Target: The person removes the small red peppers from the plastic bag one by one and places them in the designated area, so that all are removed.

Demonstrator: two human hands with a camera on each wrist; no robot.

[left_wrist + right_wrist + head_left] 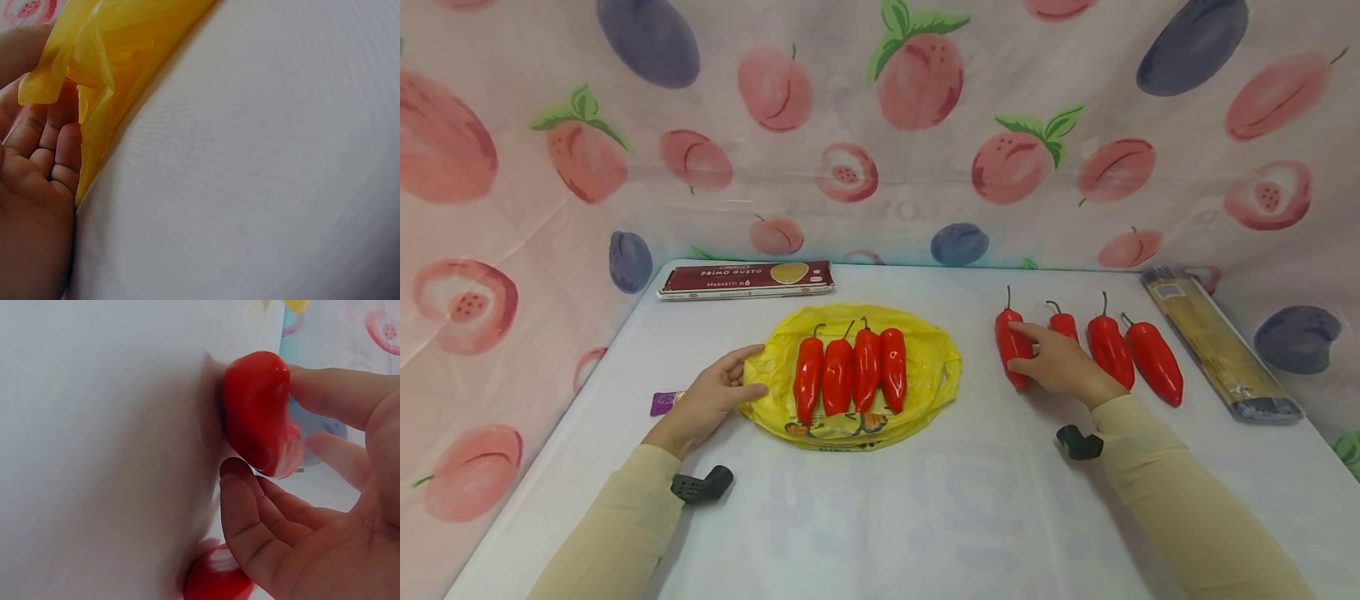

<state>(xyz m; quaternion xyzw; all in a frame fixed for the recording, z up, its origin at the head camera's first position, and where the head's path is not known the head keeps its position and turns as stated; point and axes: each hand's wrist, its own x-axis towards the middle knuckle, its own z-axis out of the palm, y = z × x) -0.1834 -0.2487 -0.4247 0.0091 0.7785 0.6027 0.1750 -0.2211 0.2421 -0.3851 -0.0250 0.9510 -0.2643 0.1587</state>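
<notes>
A yellow plastic bag (932, 367) lies flattened in the middle of the table, with several glossy red peppers (867, 371) in a row on it. My left hand (711, 400) is at the bag's left edge; in the left wrist view the edge of the bag (100, 81) passes between thumb and curled fingers. On the right, my right hand (1063, 367) pinches a single red pepper (256, 406) with thumb and fingertips. This pepper's dark stem points to the back. Three more red peppers (1153, 364) lie just right of that hand, one partly hidden by it.
A dark red spaghetti box (745, 279) lies at the back left. Along the right side is a clear pack of spaghetti (1221, 342). A small purple packet (664, 403) shows beside the left wrist. Fruit-patterned cloth (850, 100) hangs behind the white table (880, 533).
</notes>
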